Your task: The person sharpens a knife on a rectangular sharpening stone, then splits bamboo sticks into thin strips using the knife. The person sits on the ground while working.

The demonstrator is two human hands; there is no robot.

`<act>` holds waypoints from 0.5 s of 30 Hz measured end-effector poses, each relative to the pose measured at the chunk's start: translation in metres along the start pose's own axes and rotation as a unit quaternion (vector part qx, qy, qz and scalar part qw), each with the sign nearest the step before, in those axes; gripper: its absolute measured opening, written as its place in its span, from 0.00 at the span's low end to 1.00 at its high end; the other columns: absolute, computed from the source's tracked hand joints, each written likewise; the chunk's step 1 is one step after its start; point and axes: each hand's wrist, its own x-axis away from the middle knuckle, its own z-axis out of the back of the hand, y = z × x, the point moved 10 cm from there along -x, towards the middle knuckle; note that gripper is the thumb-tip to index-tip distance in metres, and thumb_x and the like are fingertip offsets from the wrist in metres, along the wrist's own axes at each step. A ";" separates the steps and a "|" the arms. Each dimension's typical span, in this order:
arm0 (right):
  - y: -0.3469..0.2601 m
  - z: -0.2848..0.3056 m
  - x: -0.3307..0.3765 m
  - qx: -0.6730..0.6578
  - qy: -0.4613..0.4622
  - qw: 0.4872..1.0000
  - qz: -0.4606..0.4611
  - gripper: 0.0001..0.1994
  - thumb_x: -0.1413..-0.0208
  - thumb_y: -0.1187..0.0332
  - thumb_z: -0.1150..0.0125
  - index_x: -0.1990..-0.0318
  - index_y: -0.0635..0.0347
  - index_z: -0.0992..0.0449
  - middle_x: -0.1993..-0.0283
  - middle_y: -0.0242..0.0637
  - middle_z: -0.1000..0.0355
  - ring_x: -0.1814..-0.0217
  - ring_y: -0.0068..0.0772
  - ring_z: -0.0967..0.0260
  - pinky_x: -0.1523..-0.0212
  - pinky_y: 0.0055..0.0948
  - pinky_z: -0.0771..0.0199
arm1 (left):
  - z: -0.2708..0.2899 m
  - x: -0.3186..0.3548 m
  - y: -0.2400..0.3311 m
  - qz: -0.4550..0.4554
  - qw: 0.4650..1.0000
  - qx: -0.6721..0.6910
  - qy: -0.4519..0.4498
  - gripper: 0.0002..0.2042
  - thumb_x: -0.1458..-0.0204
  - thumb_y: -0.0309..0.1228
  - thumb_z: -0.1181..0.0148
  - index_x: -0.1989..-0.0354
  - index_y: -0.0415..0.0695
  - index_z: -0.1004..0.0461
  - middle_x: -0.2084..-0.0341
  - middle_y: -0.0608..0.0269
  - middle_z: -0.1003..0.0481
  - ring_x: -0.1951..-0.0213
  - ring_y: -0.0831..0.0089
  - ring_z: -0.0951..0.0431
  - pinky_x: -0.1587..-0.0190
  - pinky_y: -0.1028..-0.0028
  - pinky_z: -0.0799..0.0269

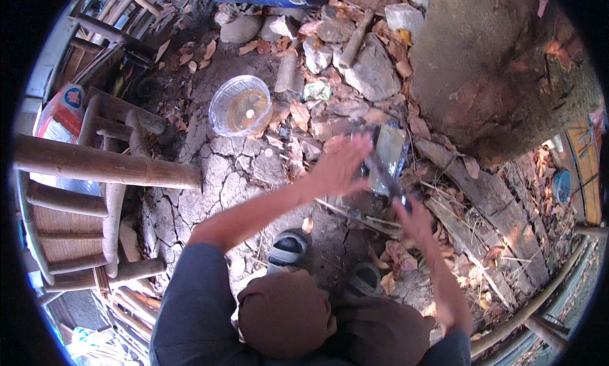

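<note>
My right hand (415, 221) is closed around the handle of a long dark tool (380, 169). The tool slants up and to the left and is blurred. My left hand (339, 166) hovers just left of the tool's far end, palm down with fingers spread, holding nothing. Behind the tool a shiny silvery flat piece (392, 147) stands on the cracked dirt; its kind is unclear. Both forearms reach forward over my knees.
A clear plastic bowl (241, 106) sits on the ground ahead to the left. A bamboo chair (95, 169) stands at left, a big trunk or boulder (495, 68) at right. Rocks (371, 71), dry leaves and old planks (476, 226) lie around. My sandals (288, 247) rest below.
</note>
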 end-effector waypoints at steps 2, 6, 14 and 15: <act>0.029 -0.004 0.000 -0.017 -0.012 0.999 -0.050 0.27 0.38 0.46 0.41 0.49 0.64 0.22 0.57 0.52 0.21 0.55 0.48 0.25 0.53 0.43 0.26 | 0.014 0.004 0.006 -0.007 0.997 0.050 0.052 0.46 0.40 0.63 0.54 0.27 0.34 0.53 0.26 0.45 0.52 0.25 0.52 0.52 0.26 0.51 0.58; -0.048 0.037 -0.059 0.006 -0.037 0.997 -0.073 0.24 0.39 0.46 0.40 0.52 0.61 0.23 0.56 0.55 0.21 0.53 0.58 0.22 0.53 0.49 0.25 | 0.055 -0.038 -0.047 0.044 0.993 0.039 0.102 0.43 0.38 0.60 0.55 0.27 0.34 0.51 0.27 0.44 0.49 0.26 0.53 0.50 0.25 0.55 0.58; -0.104 0.091 0.019 0.216 0.032 0.976 -0.010 0.20 0.46 0.54 0.33 0.49 0.52 0.27 0.66 0.44 0.21 0.68 0.54 0.22 0.64 0.50 0.25 | 0.141 0.077 -0.276 0.343 0.808 0.349 0.328 0.23 0.37 0.43 0.45 0.43 0.34 0.29 0.55 0.50 0.21 0.54 0.62 0.21 0.50 0.66 0.25; -0.108 0.086 0.023 0.243 0.023 0.970 -0.001 0.21 0.47 0.55 0.32 0.49 0.51 0.27 0.66 0.44 0.21 0.69 0.53 0.22 0.65 0.50 0.25 | 0.102 0.092 -0.311 0.368 0.747 0.465 0.299 0.20 0.38 0.40 0.45 0.50 0.33 0.27 0.60 0.50 0.20 0.58 0.62 0.20 0.54 0.66 0.24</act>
